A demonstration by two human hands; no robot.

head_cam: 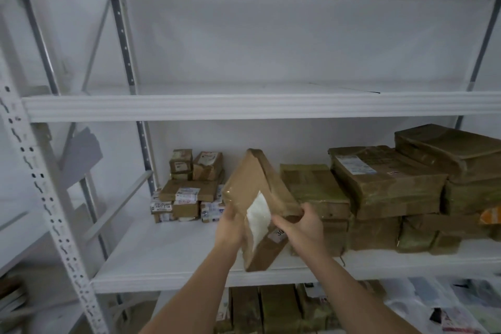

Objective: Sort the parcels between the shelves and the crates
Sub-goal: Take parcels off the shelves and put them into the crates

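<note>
Right now both hands are gripping a brown parcel [256, 198], tilted over the middle shelf [168, 257]: the left hand [230, 228] is clasping its left edge, the right hand [301, 225] its right side, beside stacked parcels [385, 184].

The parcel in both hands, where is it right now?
In the head view, centre: the parcel is tilted over the middle shelf, between the small boxes and the big stacks.

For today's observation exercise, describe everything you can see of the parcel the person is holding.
The held parcel is a flat, brown cardboard box wrapped in glossy clear tape, with a white label on its facing side and a small printed sticker near its lower end. It is tilted steeply, one corner up. The left hand grips its left edge, the right hand its right edge, above the middle shelf, beside stacked parcels.
</note>
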